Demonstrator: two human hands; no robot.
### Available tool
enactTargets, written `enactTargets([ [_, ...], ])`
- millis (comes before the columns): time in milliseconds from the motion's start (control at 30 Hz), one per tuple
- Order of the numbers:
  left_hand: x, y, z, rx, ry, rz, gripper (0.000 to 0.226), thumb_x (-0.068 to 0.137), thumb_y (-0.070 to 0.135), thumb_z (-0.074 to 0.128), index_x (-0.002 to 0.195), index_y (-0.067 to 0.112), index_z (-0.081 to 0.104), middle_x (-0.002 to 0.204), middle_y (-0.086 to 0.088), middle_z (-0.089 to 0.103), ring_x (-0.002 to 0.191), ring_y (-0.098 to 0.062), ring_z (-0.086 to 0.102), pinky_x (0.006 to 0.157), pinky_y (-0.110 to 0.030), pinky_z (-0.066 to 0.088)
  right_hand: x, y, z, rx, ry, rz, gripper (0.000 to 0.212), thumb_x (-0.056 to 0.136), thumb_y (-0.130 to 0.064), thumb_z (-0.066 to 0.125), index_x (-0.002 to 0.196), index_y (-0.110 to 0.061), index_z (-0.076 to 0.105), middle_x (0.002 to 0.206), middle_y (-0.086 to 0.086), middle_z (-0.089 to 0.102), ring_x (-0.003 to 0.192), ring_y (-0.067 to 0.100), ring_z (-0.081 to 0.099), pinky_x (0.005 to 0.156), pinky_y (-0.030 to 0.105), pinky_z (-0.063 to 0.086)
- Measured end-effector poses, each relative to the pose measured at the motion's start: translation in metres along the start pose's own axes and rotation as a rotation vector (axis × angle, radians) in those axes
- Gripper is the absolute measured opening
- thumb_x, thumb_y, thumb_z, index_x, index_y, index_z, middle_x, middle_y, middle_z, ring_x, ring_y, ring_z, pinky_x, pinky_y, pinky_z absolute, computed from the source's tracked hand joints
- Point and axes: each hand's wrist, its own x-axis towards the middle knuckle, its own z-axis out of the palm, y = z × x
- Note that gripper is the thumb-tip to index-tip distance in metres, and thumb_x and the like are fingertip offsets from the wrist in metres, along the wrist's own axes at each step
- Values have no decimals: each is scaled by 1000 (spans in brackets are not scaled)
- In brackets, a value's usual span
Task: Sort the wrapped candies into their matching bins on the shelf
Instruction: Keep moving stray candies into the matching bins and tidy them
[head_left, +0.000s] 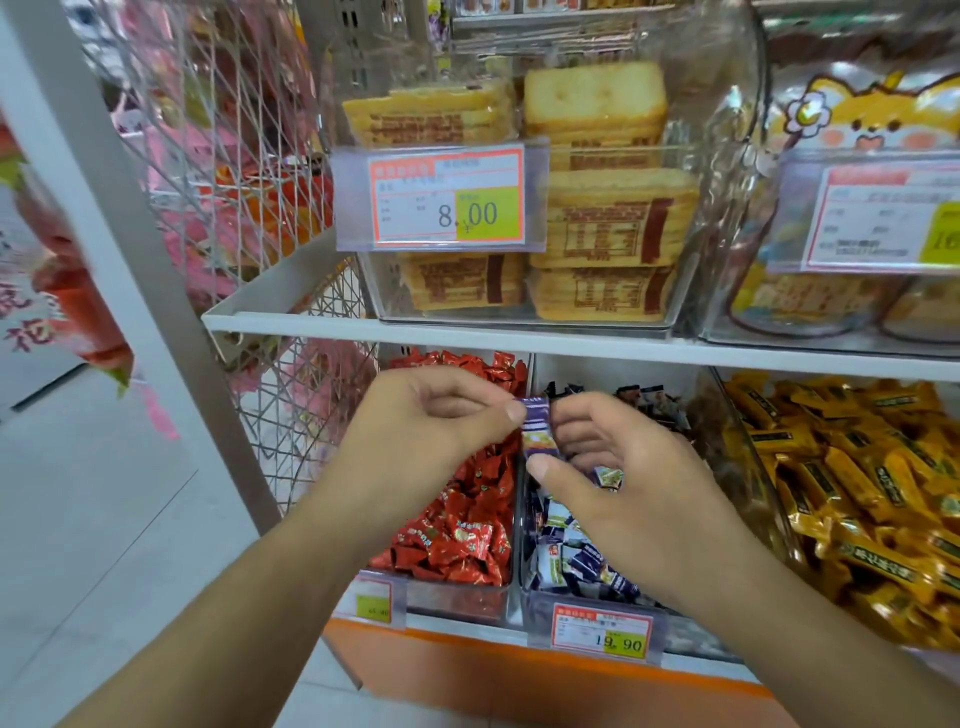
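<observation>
A dark purple wrapped candy (537, 428) stands upright between my two hands, above the wall between two clear bins. My left hand (436, 415) pinches its upper left edge with closed fingers. My right hand (618, 467) touches its lower end with the thumb, fingers curled over the middle bin. The left bin (457, 600) holds red wrapped candies (467, 519). The middle bin (540, 608) holds dark purple and white candies (571, 561). The right bin (727, 415) holds gold wrapped candies (872, 493).
A white shelf board (519, 338) runs just above the bins, carrying clear boxes of biscuit packs (597, 223) with a price tag (441, 197). A wire mesh rack (234, 156) stands at the left. An orange base (467, 670) lies under the bins.
</observation>
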Motion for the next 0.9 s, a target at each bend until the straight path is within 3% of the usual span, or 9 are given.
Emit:
enactTargets([
  [67,-3,1,3,-8,-70,29,5,85,18,82,88,15,80,82,-7,78,84,-21,75,83,-26,56,0,0,1,34,53,0,10,93,-32,74,97,-34,65,88,-15,71,88,4,67,83,29,56],
  [133,1,-6,-1,74,-85,37,2,88,20,79,88,18,80,84,-5,78,85,-20,74,86,-29,57,1,5,-4,-24,110,28,10,94,-29,73,93,-33,65,83,-16,70,81,3,66,77,26,56],
  [200,9,-23,-11,231,-75,22,5,91,22,77,87,24,78,83,2,77,85,-13,74,89,-32,58,2,10,-11,-203,75,86,24,98,-34,69,121,-35,64,106,-23,67,83,-2,60,80,13,50],
  [300,21,-57,-24,507,-62,-22,8,89,28,78,86,34,75,84,16,75,85,1,70,90,-33,59,3,15,-18,-395,27,146,54,100,-33,64,150,-29,45,146,-9,51,116,6,54,102,25,44],
  [367,26,-72,-28,629,-69,-54,7,88,30,80,88,35,75,83,19,74,87,5,68,89,-28,58,3,15,-17,-374,28,131,48,100,-30,64,145,-29,49,144,-10,50,121,9,53,97,22,43],
  [467,37,-85,-32,754,-65,-51,11,87,25,81,90,33,75,82,17,73,81,4,67,79,-16,57,5,19,-13,-364,-14,120,36,100,-29,62,135,-32,53,135,-14,49,102,11,63,72,12,44],
  [567,46,-93,-33,868,-55,-45,10,87,21,81,91,29,78,81,16,72,74,5,64,62,0,44,7,23,-10,-353,-16,105,31,100,-29,62,130,-33,54,129,-17,49,101,9,62,70,7,41],
  [733,53,-100,-33,934,-86,-35,14,90,18,77,100,28,79,94,11,76,77,4,65,74,-10,53,8,29,-11,-353,-20,104,29,100,-29,63,128,-33,56,127,-18,50,97,-3,53,71,-1,37],
  [900,57,-104,-34,926,-111,-56,19,94,14,70,104,28,79,100,8,77,86,-3,69,79,-17,57,5,28,-11,-337,-37,106,28,100,-29,62,127,-34,57,130,-19,51,103,-1,51,73,4,38],
])
